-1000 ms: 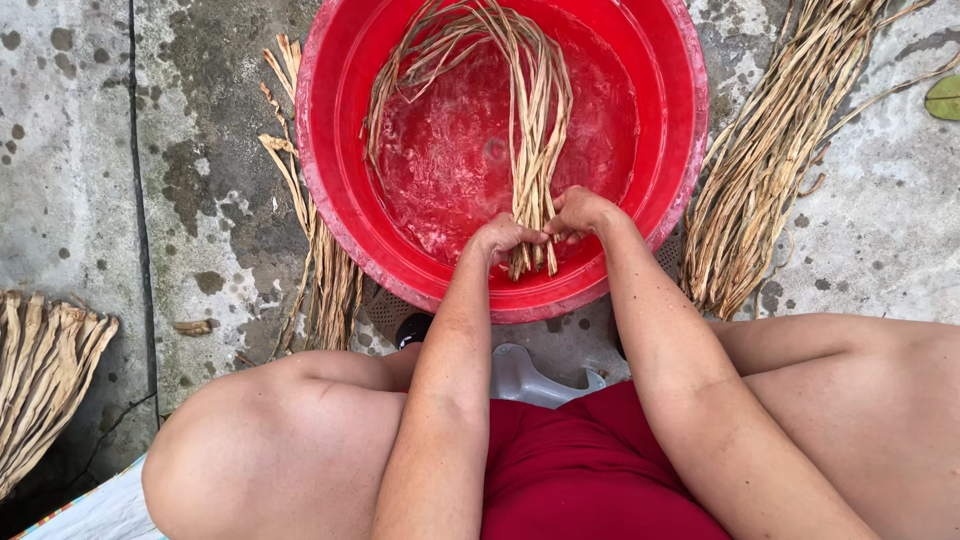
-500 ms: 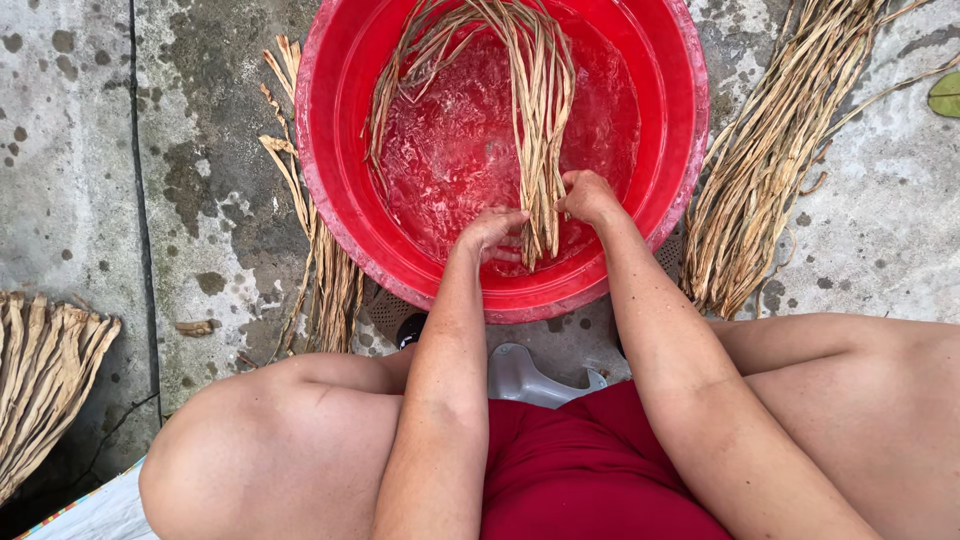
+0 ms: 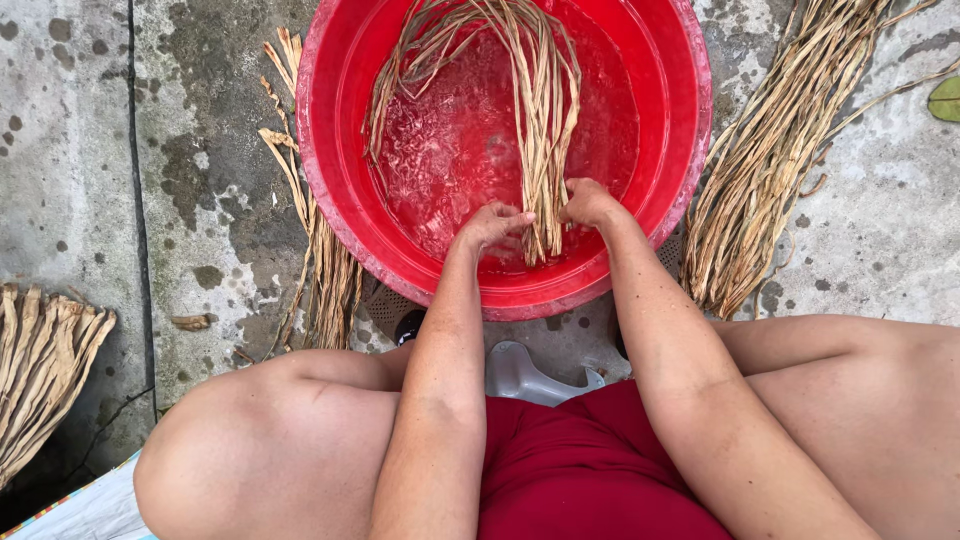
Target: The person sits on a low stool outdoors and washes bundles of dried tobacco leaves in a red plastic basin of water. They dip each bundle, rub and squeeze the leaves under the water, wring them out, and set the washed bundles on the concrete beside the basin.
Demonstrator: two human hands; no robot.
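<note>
Both hands grip one bundle of dried straw strips (image 3: 540, 120) in a red basin (image 3: 330, 150) of water — the left hand (image 3: 490, 225) closed on its near end, the right hand (image 3: 588, 203) clamped just beside it. More straw (image 3: 770, 170) lies on the concrete floor (image 3: 70, 180) right of the right hand — another bunch (image 3: 315, 260) left of the left.
</note>
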